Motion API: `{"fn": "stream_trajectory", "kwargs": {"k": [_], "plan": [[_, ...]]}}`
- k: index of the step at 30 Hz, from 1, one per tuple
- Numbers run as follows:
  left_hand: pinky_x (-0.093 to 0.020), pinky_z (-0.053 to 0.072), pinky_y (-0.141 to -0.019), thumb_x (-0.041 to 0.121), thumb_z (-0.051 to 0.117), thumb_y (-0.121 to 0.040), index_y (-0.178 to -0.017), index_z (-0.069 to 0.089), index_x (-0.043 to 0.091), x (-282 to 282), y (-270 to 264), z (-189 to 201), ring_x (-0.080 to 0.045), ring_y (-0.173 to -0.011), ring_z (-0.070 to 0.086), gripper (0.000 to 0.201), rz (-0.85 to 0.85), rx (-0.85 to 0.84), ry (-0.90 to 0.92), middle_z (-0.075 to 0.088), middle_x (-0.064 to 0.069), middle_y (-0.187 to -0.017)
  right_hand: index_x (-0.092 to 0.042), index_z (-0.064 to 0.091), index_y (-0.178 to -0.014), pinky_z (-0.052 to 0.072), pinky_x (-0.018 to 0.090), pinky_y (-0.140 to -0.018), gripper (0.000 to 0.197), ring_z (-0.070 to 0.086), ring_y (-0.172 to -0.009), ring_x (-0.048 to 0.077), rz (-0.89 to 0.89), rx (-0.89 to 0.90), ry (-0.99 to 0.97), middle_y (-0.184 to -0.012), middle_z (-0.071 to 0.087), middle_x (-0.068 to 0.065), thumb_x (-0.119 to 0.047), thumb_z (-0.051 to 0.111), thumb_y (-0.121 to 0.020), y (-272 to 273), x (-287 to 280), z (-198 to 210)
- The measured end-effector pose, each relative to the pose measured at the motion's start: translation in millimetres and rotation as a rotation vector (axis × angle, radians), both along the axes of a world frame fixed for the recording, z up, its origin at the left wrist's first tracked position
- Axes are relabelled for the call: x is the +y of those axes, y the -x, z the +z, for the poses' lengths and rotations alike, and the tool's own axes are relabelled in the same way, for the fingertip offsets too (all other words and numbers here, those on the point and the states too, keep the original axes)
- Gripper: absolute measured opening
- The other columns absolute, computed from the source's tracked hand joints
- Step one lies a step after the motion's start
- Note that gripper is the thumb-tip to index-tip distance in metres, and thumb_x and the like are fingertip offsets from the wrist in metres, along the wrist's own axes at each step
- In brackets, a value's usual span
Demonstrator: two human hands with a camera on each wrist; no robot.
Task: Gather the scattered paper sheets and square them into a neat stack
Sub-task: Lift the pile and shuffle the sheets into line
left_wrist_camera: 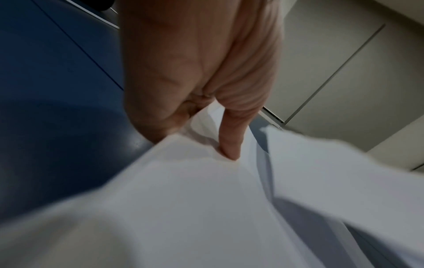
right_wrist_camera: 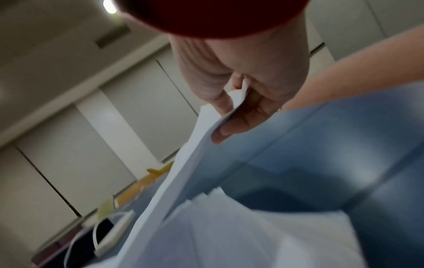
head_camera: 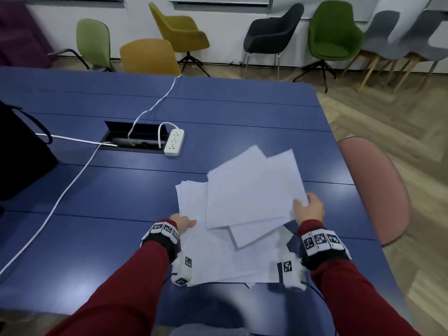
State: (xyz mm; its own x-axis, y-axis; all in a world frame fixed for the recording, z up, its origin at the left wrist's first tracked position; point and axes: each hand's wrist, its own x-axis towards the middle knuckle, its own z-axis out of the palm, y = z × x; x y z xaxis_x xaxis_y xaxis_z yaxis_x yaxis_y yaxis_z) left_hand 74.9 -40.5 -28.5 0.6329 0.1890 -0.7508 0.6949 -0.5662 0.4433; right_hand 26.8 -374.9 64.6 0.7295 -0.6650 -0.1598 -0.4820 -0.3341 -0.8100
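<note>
The right hand (head_camera: 309, 209) pinches the edge of a few lifted paper sheets (head_camera: 252, 187), thumb on top, while the left hand (head_camera: 183, 223) grips the near-left edge of the loose pile (head_camera: 213, 258) on the blue desk (head_camera: 121, 190). Lay the lifted sheets over the pile, corners roughly matched. Then, I'd judge, tap the long edges square.
</note>
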Motion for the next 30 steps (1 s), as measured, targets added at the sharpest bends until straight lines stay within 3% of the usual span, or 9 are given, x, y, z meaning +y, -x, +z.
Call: {"fn": "stream_trajectory", "kwargs": {"k": [4,6,10,11,13,16,22,26,30], "plan": [[-0.052,0.047,-0.099,0.023,0.077,-0.067,-0.123,0.054,-0.004,8,-3,-29,-0.039,-0.110,0.062,0.067,0.194,-0.019,0.207,0.062,-0.024,-0.123,-0.007,0.056,-0.084,0.039,0.026,-0.074,0.002,0.053,-0.082,0.025,0.228,0.322,0.000,-0.087,0.060,0.011,-0.008,0.057,-0.081,20,-3,-34],[-0.056,0.045,-0.098,0.028,0.079,-0.051,-0.119,0.058,-0.004,17,-5,-57,-0.042,-0.107,0.064,0.078,0.270,-0.002,0.299,0.067,-0.024,-0.114,-0.011,0.053,-0.072,0.049,0.032,-0.076,0.012,0.054,-0.079,0.024,0.393,0.527,-0.006,-0.083,0.058,0.011,-0.009,0.060,-0.081,23,-7,-50],[-0.050,0.049,-0.098,0.037,0.086,-0.042,-0.113,0.065,0.005,11,5,-44,-0.033,-0.103,0.067,0.080,0.273,-0.050,0.340,0.070,-0.014,-0.110,-0.010,0.056,-0.076,0.056,0.043,-0.079,0.009,0.058,-0.068,0.028,0.544,0.762,-0.098,-0.077,0.057,0.017,-0.006,0.057,-0.084,22,-15,-57],[-0.049,0.048,-0.099,0.035,0.085,-0.043,-0.112,0.065,0.006,8,7,-37,-0.032,-0.104,0.066,0.078,0.259,-0.064,0.329,0.070,-0.013,-0.112,-0.009,0.060,-0.082,0.055,0.040,-0.084,0.002,0.063,-0.078,0.030,0.566,0.780,-0.062,-0.085,0.061,0.017,-0.008,0.058,-0.083,20,-17,-53],[-0.047,0.047,-0.101,0.030,0.084,-0.052,-0.114,0.064,0.004,7,6,-36,-0.032,-0.108,0.064,0.071,0.227,-0.073,0.296,0.067,-0.013,-0.117,-0.004,0.066,-0.103,0.048,0.028,-0.086,0.022,0.063,-0.101,0.029,0.552,0.804,0.069,-0.111,0.065,0.017,-0.012,0.056,-0.085,13,-21,-43],[-0.047,0.046,-0.102,0.022,0.080,-0.064,-0.120,0.060,0.003,9,1,-41,-0.033,-0.111,0.063,0.062,0.216,-0.097,0.269,0.065,-0.012,-0.123,0.003,0.061,-0.115,0.044,0.029,-0.084,0.032,0.059,-0.110,0.033,0.448,0.751,0.190,-0.122,0.062,0.020,-0.011,0.051,-0.087,8,-22,-24],[-0.045,0.046,-0.103,0.012,0.071,-0.078,-0.124,0.057,0.003,5,11,-1,-0.032,-0.114,0.061,0.049,0.120,-0.106,0.178,0.062,-0.013,-0.126,0.001,0.060,-0.100,0.047,0.036,-0.081,0.025,0.060,-0.103,0.039,0.228,0.665,0.267,-0.116,0.060,0.023,-0.013,0.055,-0.080,0,-23,-9],[-0.030,0.045,-0.094,0.007,0.064,-0.081,-0.120,0.061,0.002,11,22,14,-0.028,-0.108,0.060,0.039,0.039,-0.098,0.082,0.062,-0.010,-0.116,-0.001,0.062,-0.107,0.045,0.032,-0.077,0.032,0.061,-0.104,0.036,0.359,0.756,0.289,-0.117,0.061,0.020,-0.018,0.056,-0.081,1,-22,-5],[-0.039,0.048,-0.098,0.005,0.064,-0.080,-0.118,0.060,-0.005,16,27,8,-0.028,-0.096,0.061,0.040,0.145,-0.088,0.182,0.065,-0.015,-0.109,-0.016,0.060,-0.079,0.046,0.029,-0.076,0.005,0.057,-0.084,0.031,0.538,0.704,0.374,-0.096,0.063,0.012,-0.014,0.056,-0.076,6,-9,-9]]}}
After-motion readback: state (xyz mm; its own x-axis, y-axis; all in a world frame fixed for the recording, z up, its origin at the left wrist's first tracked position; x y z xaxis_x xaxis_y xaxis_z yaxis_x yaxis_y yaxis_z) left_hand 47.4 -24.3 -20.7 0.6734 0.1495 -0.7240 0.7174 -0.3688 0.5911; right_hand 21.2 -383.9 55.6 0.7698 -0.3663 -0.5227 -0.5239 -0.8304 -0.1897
